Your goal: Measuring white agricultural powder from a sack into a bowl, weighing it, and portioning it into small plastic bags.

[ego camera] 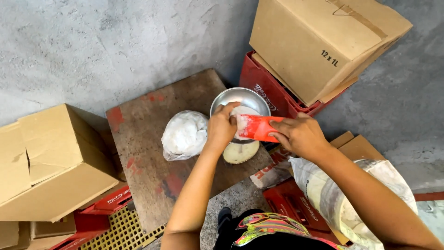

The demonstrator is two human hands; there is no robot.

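My right hand (299, 135) grips an orange-red plastic scoop (260, 127) dusted with white powder, held level over a metal bowl (245, 99). The bowl sits on a small weighing scale with a round pale dial (240, 153). My left hand (222, 126) is closed on the near rim of the bowl, where it holds a clear plastic bag (242, 112) at the mouth of the scoop. A filled clear bag of white powder (185, 134) lies just left of the scale on a worn wooden board (148, 176).
A large open white sack (342, 194) stands at lower right beside red plastic crates (286, 203). Cardboard boxes sit at upper right (319, 41) on a red crate (259, 83) and at left (46, 162). Concrete wall behind; a yellow crate (120, 231) below.
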